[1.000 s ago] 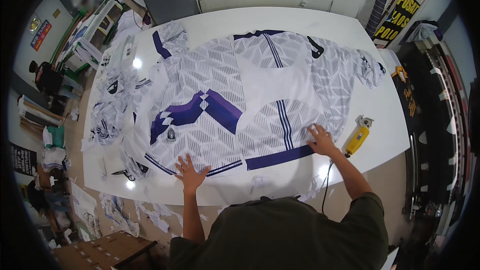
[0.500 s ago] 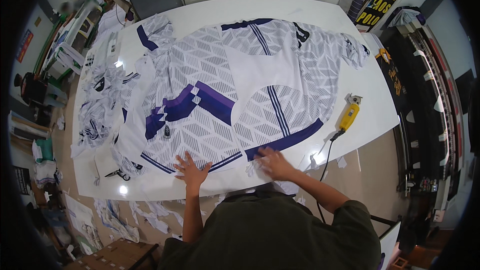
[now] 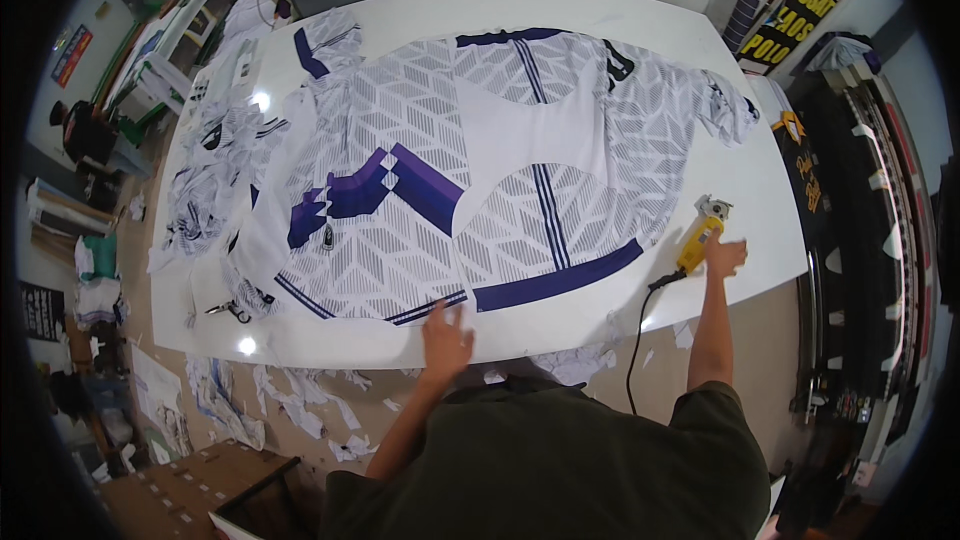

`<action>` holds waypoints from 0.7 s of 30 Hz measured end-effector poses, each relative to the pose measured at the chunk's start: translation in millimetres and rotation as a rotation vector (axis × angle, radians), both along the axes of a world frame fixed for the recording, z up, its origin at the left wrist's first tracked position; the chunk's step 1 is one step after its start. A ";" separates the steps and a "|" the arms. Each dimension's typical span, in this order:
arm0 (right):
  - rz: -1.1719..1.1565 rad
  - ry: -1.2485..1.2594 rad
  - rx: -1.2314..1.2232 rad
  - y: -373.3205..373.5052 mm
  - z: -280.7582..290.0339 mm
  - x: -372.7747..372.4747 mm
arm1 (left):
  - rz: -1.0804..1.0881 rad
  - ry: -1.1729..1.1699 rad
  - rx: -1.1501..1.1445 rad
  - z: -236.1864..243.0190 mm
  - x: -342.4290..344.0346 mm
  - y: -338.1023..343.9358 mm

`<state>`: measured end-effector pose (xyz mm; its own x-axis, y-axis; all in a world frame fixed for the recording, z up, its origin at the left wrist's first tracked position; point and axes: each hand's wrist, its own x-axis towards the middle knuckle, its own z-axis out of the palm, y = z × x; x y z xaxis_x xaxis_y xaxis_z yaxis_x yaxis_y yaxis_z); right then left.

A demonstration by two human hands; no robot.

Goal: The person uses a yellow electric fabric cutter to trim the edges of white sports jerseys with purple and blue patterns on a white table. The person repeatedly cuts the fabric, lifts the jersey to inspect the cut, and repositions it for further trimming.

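Note:
My right hand (image 3: 725,257) is at the right side of a yellow electric rotary cutter (image 3: 697,249), its fingers closed against the tool's body. The round metal blade head (image 3: 714,207) points away from me; a black cord (image 3: 640,325) runs off the near edge. My left hand (image 3: 448,340), fingers apart, hovers by the near hem of a white and grey patterned fabric panel (image 3: 400,275) with purple chevrons. To its right lies a matching panel (image 3: 515,230) with a dark purple band (image 3: 560,278) along its near edge.
Crumpled printed cloth (image 3: 200,190) covers the white table's left side. Black-handled scissors (image 3: 232,311) lie near the front left edge. Fabric scraps (image 3: 300,405) litter the floor. A cardboard box (image 3: 185,495) stands lower left; a long dark machine (image 3: 850,270) runs along the right.
My right hand has moved from the purple band across to the yellow cutter. My left hand has lifted off the panel and shifted right. The panels' near edges lie slightly farther forward in view.

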<state>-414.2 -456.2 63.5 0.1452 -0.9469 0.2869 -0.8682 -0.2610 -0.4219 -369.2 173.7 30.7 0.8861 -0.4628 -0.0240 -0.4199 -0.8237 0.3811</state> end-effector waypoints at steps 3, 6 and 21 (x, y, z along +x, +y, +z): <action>-0.065 -0.307 0.612 -56.4 -53.9 -22.6 | -0.012 0.145 0.049 31.9 -24.3 -37.1; 0.103 -0.455 0.720 -64.2 -79.9 -29.6 | 0.014 0.252 0.063 43.4 -26.8 -39.5; 0.625 -0.343 0.841 235.9 47.5 -96.7 | 0.472 0.139 0.203 -11.8 110.1 137.3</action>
